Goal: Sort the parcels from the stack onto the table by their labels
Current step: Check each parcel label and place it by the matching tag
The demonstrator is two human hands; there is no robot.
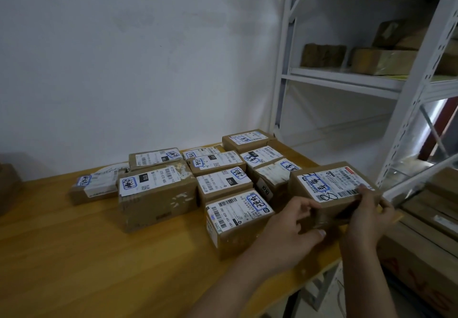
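Hands gripping one labelled parcel (332,188) at table's (74,255) right edge, left hand (290,228) curled under near face, right hand (366,216) clasping right end.

We log two bare forearms entering from the lower edge of the head view, both on the near side of the wooden table (74,255). Neither carries a sleeve as far up as the frame shows; no cuff or fabric edge is visible. We see no glove on the left hand (290,228) or the right hand (369,216), and no watch, strap or ring on the wrists or the fingers that show. The nails we can make out are short and unpainted, with one pale nail tip on the left thumb (321,233) over the table's near right corner. Fingers are slender; no markings are noted. Nothing more of the person shows.
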